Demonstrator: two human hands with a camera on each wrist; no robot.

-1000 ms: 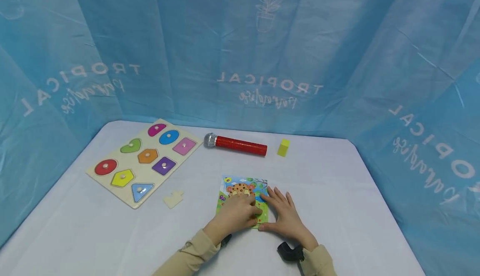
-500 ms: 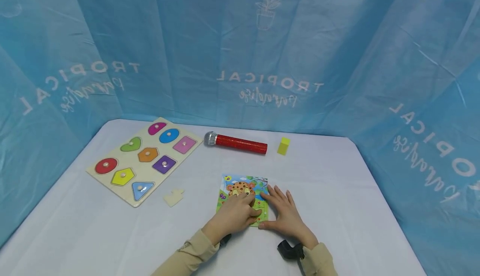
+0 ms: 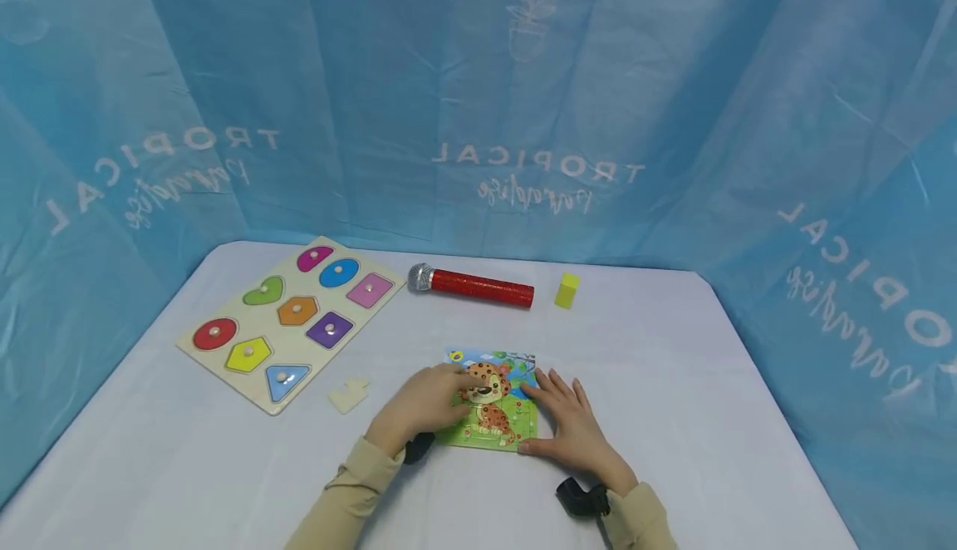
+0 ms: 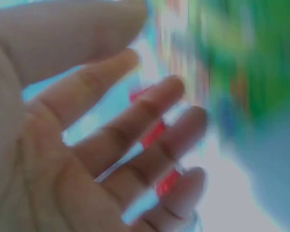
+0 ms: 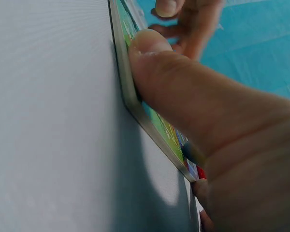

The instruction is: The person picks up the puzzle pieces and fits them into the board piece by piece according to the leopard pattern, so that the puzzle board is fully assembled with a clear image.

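A square jigsaw puzzle (image 3: 497, 421) with a spotted leopard picture lies on the white table in the head view. Over its left side is my left hand (image 3: 424, 405), and in the left wrist view the fingers (image 4: 150, 111) are extended and spread, with nothing held. My right hand (image 3: 571, 429) rests at the puzzle's right edge with its fingers spread. In the right wrist view, its thumb (image 5: 179, 87) presses on the puzzle's near corner. A pale loose jigsaw piece (image 3: 349, 395) lies left of the puzzle.
A wooden shape board (image 3: 295, 342) with knobbed coloured pieces lies on the left. Behind the puzzle are a red microphone (image 3: 482, 287) and a yellow block (image 3: 566, 291). Blue curtains (image 3: 478, 101) surround the table (image 3: 635, 351) at the back and sides.
My left hand has moved left across the puzzle, uncovering the leopard's body and the lower middle of the picture. The right hand has stayed at the right edge.
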